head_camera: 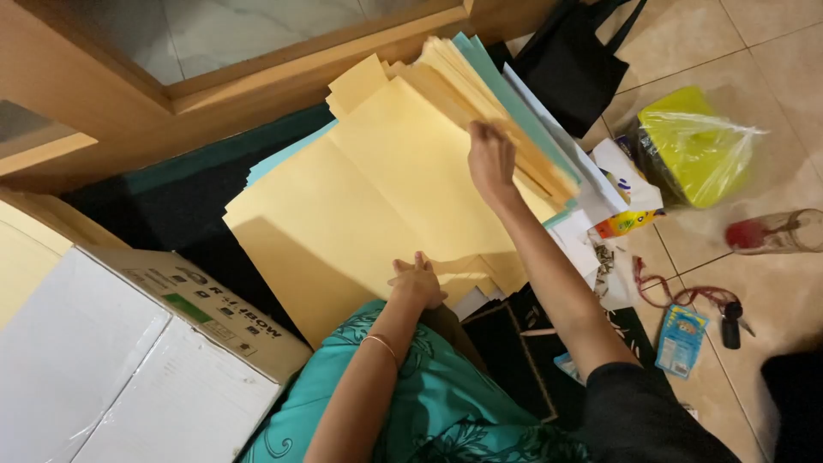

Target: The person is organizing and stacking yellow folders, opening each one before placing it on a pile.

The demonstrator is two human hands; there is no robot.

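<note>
A thick stack of large yellow paper sheets [360, 197] lies on the floor, with teal sheets [514, 103] and white ones fanned out at its far right edge. My right hand [490, 159], on an arm in a black sleeve, reaches to the far side and grips the edges of the fanned yellow sheets. My left hand [417, 279], with a thin bracelet at the wrist, sits with fingers bunched on the near edge of the top yellow sheet. Teal patterned cloth [429, 403] covers my lap below it.
A cardboard box [206, 313] with white flaps stands at the left. Wooden furniture with a glass panel [257, 77] runs along the back. On the tiles to the right lie a black bag [570, 60], a yellow plastic-wrapped bundle [690, 146], a bottle [776, 231], keys [730, 321] and a blue packet [681, 341].
</note>
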